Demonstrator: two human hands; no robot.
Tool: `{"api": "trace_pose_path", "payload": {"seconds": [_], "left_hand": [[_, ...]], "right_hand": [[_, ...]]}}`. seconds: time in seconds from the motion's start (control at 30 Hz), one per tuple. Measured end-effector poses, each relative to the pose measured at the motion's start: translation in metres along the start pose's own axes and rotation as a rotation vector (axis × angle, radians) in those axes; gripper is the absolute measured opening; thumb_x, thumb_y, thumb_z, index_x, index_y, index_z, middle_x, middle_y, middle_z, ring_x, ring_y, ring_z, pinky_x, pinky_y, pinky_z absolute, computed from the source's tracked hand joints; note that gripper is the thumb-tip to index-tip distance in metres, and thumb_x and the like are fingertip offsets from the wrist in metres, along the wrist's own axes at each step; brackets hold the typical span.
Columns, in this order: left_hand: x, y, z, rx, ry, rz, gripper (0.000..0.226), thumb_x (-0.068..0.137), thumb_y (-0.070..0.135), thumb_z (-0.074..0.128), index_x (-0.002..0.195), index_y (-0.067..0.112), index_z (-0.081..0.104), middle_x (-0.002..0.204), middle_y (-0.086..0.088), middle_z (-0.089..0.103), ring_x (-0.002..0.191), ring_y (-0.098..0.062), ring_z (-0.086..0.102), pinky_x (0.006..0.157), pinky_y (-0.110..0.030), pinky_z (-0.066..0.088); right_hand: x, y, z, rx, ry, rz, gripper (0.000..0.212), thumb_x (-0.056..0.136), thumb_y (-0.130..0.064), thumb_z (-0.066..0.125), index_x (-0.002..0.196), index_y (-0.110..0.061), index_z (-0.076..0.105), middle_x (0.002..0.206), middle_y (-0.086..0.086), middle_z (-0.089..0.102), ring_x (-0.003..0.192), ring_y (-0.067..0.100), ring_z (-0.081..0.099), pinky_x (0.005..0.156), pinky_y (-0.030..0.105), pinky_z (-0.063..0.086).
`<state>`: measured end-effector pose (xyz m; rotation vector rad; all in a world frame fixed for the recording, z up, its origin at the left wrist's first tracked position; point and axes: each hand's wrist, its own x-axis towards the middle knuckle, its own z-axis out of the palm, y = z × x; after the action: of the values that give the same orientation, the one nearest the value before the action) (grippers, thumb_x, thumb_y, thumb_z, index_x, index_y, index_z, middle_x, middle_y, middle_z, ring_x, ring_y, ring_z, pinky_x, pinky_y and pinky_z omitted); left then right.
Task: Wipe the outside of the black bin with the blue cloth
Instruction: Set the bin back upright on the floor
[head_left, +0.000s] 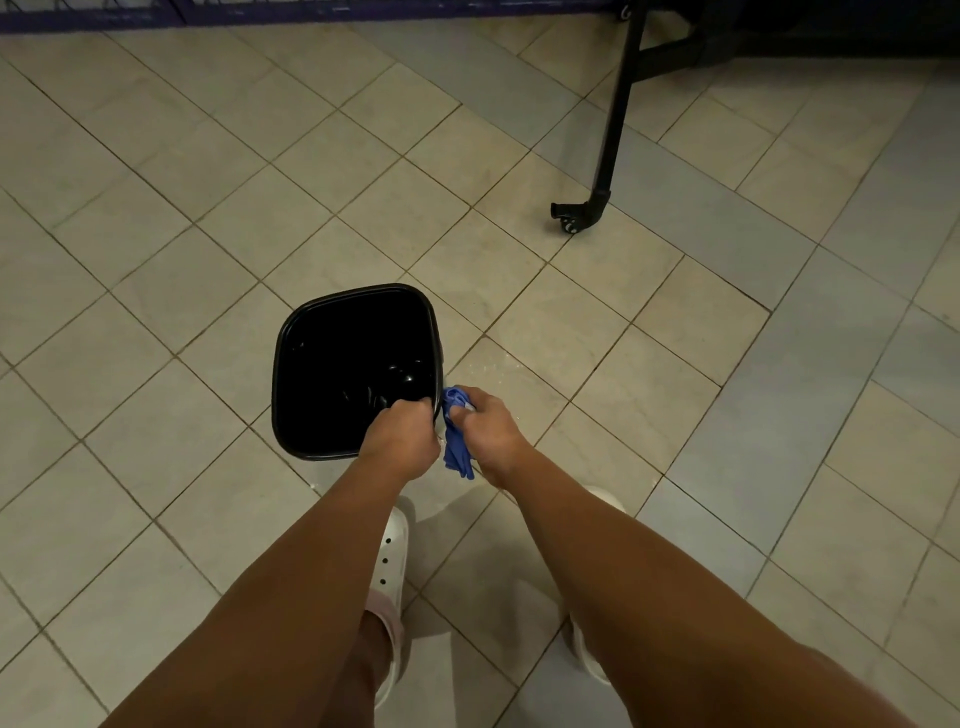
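A black square bin (311, 332) stands upright on the tiled floor, seen from above, with its dark inside showing. My left hand (402, 439) grips the bin's near right corner, fingers curled over the rim. My right hand (485, 431) is closed around a bunched blue cloth (457, 447), which it presses against the bin's right outer wall just below the rim. The cloth's loose end hangs down between my two hands. The bin's outer walls are mostly hidden from this angle.
A black metal leg with a caster (576, 215) stands on the floor at the upper right. A dark purple frame edge (311, 13) runs along the top. My feet in white shoes (389, 561) stand right behind the bin. A few wet spots (488, 366) mark the tile beside it.
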<state>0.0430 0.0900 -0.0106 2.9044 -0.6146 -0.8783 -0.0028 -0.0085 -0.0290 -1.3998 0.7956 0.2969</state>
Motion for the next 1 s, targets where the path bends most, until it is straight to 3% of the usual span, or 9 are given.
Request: {"api": "trace_pose_path", "payload": {"seconds": [0.13,0.53,0.7,0.83,1.0], "left_hand": [[0.002,0.001,0.005,0.021,-0.017,0.011,0.028,0.098,0.014,0.050,0.125,0.008,0.055,0.116,-0.018,0.064,0.104,-0.035,0.063,0.083,-0.038,0.049],[0.006,0.006,0.016,0.051,-0.057,0.085,0.025,0.097,0.014,0.053,0.121,0.007,0.057,0.114,-0.017,0.065,0.102,-0.035,0.064,0.080,-0.037,0.049],[0.008,0.007,0.022,0.018,-0.052,0.074,0.023,0.098,0.015,0.054,0.119,0.008,0.060,0.110,-0.016,0.066,0.099,-0.033,0.065,0.078,-0.035,0.049],[0.009,0.004,0.027,-0.057,-0.080,0.068,0.028,0.098,0.026,0.057,0.120,0.009,0.060,0.110,-0.015,0.067,0.100,-0.033,0.065,0.083,-0.037,0.052],[0.009,0.003,0.024,-0.120,-0.140,0.062,0.046,0.089,0.038,0.070,0.125,0.010,0.058,0.114,-0.012,0.067,0.104,-0.030,0.064,0.086,-0.037,0.052]], "right_hand": [[0.000,0.000,-0.003,0.029,0.002,0.001,0.029,0.093,-0.004,0.044,0.120,-0.007,0.056,0.100,0.016,0.062,0.086,0.027,0.058,0.085,0.043,0.051],[-0.001,0.001,-0.014,0.076,0.030,0.027,0.023,0.094,-0.001,0.043,0.109,-0.010,0.058,0.089,0.012,0.062,0.076,0.024,0.057,0.074,0.038,0.050],[0.000,0.000,-0.018,0.080,0.073,0.048,0.021,0.090,-0.002,0.046,0.100,-0.013,0.061,0.093,0.020,0.064,0.077,0.029,0.056,0.071,0.039,0.047],[0.001,-0.003,-0.022,0.163,0.131,0.056,0.039,0.092,-0.005,0.049,0.129,-0.017,0.051,0.115,0.009,0.059,0.096,0.027,0.061,0.090,0.041,0.052],[0.003,-0.007,-0.029,0.213,0.195,0.058,0.038,0.088,-0.011,0.058,0.125,-0.012,0.054,0.111,0.011,0.061,0.091,0.026,0.060,0.088,0.043,0.050]]}}
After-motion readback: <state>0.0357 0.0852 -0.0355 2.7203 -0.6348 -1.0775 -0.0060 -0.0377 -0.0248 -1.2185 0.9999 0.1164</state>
